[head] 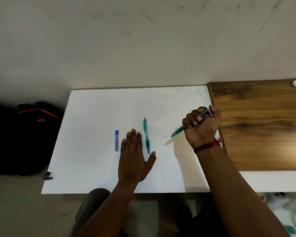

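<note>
In the head view the one bag is a black backpack (31, 134) with orange trim, on the floor left of the white surface (92, 117). It is too dark to show what it holds. A slim blue case (116, 140) lies flat on the surface just left of the left hand (135, 156); its contents cannot be made out.

The right hand (202, 124), a red thread (210, 146) round its wrist, is curled into a fist on the teal pen (178, 131), which hides the pen's middle. Only the pointed end, sticking out low and left, and a short stub by the thumb show.

At the bottom right, white and teal things under the surface are blurred and cut by the frame edge. A small dark thing (47, 176) on the floor by the near left corner is unclear.

The teal pen is translucent and slanted, and it is lifted off the surface with its shadow apart from the tip.

The left hand lies palm down with fingers straight, well apart from the right hand. A second pen (146, 135) rests just right of its fingers.
</note>
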